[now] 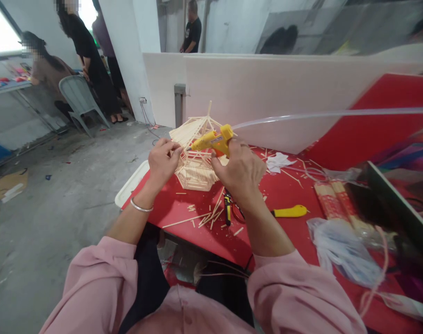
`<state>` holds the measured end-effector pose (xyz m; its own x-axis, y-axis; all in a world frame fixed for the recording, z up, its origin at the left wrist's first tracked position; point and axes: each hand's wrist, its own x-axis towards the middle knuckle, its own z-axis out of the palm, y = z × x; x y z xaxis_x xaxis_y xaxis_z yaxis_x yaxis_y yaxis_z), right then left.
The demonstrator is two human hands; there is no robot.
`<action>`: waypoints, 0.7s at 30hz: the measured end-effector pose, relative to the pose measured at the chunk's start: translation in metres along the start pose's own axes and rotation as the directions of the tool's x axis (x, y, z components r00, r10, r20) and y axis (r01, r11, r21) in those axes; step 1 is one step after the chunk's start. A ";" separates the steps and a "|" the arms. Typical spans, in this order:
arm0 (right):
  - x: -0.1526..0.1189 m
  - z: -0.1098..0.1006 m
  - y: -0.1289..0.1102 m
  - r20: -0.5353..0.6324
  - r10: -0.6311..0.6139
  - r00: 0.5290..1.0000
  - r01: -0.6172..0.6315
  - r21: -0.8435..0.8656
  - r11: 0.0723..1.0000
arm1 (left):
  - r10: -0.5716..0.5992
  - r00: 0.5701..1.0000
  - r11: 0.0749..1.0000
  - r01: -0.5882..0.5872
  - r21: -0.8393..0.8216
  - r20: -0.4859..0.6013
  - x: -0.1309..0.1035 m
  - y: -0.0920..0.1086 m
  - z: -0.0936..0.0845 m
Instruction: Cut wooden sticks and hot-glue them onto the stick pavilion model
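A small pavilion-like model built from thin wooden sticks stands on the red tabletop. Its sloping roof is partly covered with sticks laid side by side, and a spire rises at the top. My right hand is wrapped round a yellow hot glue gun, its nozzle pointing left at the roof's lower edge. A long translucent glue stick runs out of the gun's back to the right. At the roof's left edge, my left hand is closed in a pinch; what lies between its fingertips is too small to make out.
Loose sticks, black-and-yellow pliers and a yellow-handled tool lie before the model. Rightward are a white cloth, stick bundles and a plastic bag. White boards stand behind. People are at the far left.
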<state>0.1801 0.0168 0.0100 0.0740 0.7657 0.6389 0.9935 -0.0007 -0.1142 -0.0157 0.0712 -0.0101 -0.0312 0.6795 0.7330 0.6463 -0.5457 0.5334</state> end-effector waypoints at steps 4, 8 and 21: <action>-0.001 0.000 0.000 -0.021 -0.009 1.000 0.009 -0.010 1.000 | -0.032 0.999 0.999 0.032 -0.023 -0.011 0.001 0.001 0.000; -0.002 0.000 0.001 -0.032 -0.013 0.999 0.012 -0.021 1.000 | -0.072 0.997 0.995 0.071 -0.063 -0.012 0.002 -0.001 0.003; -0.074 -0.043 0.037 0.140 0.175 0.975 -0.175 -0.009 0.985 | -0.390 0.921 0.850 0.352 -0.392 -0.019 -0.079 0.002 -0.018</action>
<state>0.2148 -0.0677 -0.0084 0.2334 0.8361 0.4965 0.9659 -0.1405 -0.2174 -0.0256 0.0078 -0.0600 -0.2950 0.8292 0.4748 0.2397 -0.4168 0.8768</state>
